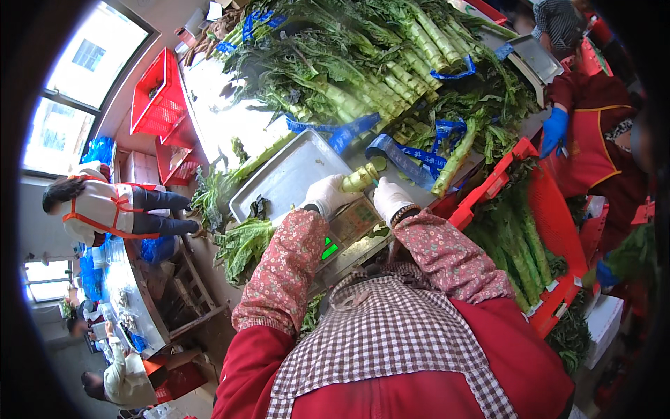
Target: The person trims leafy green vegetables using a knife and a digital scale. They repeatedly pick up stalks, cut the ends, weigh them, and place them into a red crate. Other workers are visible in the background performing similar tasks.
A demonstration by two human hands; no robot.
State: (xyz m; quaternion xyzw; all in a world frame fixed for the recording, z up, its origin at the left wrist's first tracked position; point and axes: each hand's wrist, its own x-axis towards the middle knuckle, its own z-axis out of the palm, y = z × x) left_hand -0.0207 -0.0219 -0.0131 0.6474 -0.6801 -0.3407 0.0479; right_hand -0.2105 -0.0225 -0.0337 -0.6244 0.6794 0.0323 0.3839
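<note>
My left hand (327,196), in a white glove, grips a celtuce stalk (359,179). Its pale butt end points up and right, while its leafy end (246,247) hangs out past the left side of my wrist. Close to that butt end is my right hand (391,199), also gloved, closed around a small tool (375,183). Only a teal bit of the tool shows; the rest is hidden by the fingers. A round green slice (378,163) lies just beyond the butt end. Under my forearms is a scale with a lit green display (330,249), and a metal tray (282,170) lies beyond it.
Celtuce stalks (377,94) are heaped across the table, with printed blue tape (356,131) around some. At right stands a red crate (557,225) of bundled celtuce. A person wearing a blue glove (555,131) is beyond it. Red crates (159,99) stand at left.
</note>
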